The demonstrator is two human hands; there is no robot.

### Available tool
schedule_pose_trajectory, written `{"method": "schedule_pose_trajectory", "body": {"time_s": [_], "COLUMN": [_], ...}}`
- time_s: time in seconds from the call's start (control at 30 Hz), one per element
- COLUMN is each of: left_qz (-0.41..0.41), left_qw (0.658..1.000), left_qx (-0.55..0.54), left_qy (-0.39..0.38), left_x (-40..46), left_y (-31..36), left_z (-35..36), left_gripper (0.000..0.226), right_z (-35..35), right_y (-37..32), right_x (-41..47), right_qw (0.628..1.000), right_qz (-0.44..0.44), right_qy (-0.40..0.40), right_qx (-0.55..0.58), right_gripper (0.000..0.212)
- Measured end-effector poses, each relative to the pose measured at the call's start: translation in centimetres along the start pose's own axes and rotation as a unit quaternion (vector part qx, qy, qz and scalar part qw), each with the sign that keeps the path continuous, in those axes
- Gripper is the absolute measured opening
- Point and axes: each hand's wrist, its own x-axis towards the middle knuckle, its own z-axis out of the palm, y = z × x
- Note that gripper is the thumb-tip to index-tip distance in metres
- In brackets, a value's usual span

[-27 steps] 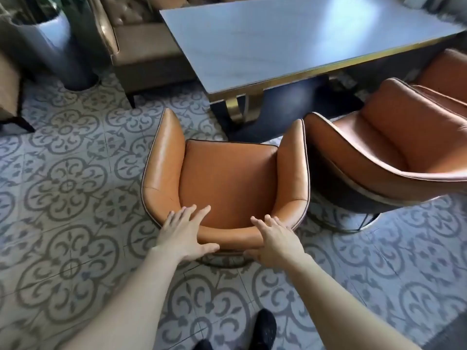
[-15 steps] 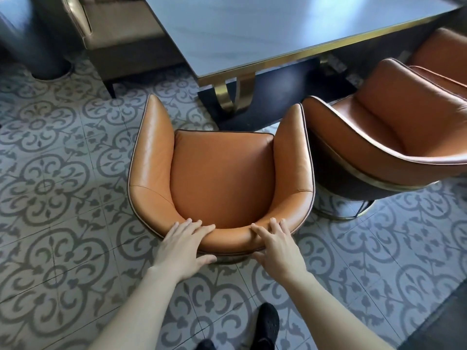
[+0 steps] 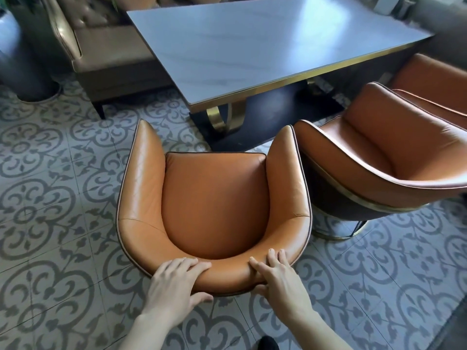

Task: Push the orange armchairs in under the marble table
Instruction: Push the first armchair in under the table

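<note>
Both hands grip the near armchair's (image 3: 214,205) backrest: left hand (image 3: 174,286) and right hand (image 3: 278,281) with fingers curled over the top, thumbs underneath. It stands short of the marble table (image 3: 252,51); a second armchair (image 3: 384,157), right of it, also waits unpushed.

No readable text anywhere: no labels, brands, numbers or signs on chairs, table or floor.

soft daylight glares pale off the marble table (image 3: 265,44); wide-angle bending at the edges, corners slightly blurred, shadows faint.
</note>
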Motion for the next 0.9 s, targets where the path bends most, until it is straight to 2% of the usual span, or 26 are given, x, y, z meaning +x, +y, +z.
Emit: {"method": "schedule_pose_trajectory", "body": {"time_s": [0.27,0.77,0.9], "left_qz": [-0.017,-0.048,-0.055], "left_qw": [1.0,0.998,0.997], "left_qx": [0.002,-0.013,-0.021], "left_qy": [0.013,0.028,0.041], "left_x": [3.6,11.2,13.4], "left_y": [-2.1,-5.6,-6.4], "left_z": [-1.3,-4.1,-4.6], "left_gripper": [0.07,0.07,0.07], "right_z": [-2.0,-6.2,-6.7], "right_y": [-1.0,-2.0,-2.0], "right_x": [4.6,13.1,15.8], "right_qw": [1.0,0.998,0.999], "right_qz": [-0.011,-0.021,-0.013], "right_qy": [0.012,0.03,0.052], "right_qx": [-0.004,0.043,0.003], "right_gripper": [0.069,0.058,0.054]}}
